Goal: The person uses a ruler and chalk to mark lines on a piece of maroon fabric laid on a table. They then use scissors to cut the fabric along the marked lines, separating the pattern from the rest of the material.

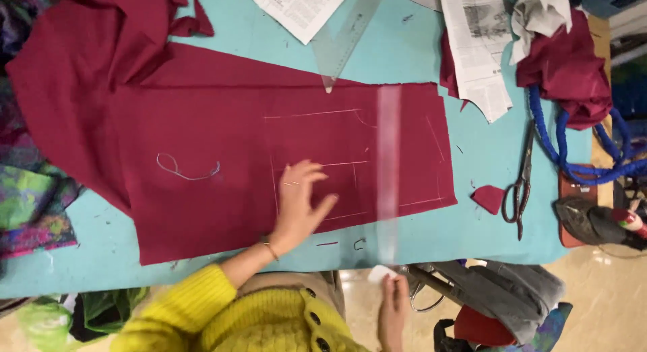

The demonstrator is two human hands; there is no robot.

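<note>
Head view of a cutting table point(418, 52), turquoise-topped; a maroon cloth point(202, 150) lies spread on it, chalk lines point(317, 167) marking its right half. The left hand point(300, 200) rests flat on the cloth, fingers spread, clamped on nothing. The right hand point(393, 311), off the table's near edge, pinches a small white piece, probably chalk point(381, 272), between thumb and fingers. A clear ruler point(388, 170) lies across the cloth, long axis running 12 to 6 o'clock; motion blur hides whether either hand touches it. From the left hand the ruler lies at 3 o'clock, just beside; from the right hand, at 12 o'clock, its near end close to the chalk. Scissors point(520, 183) lie well apart at 3 o'clock; a clear set square point(344, 32) at 12 o'clock.
</note>
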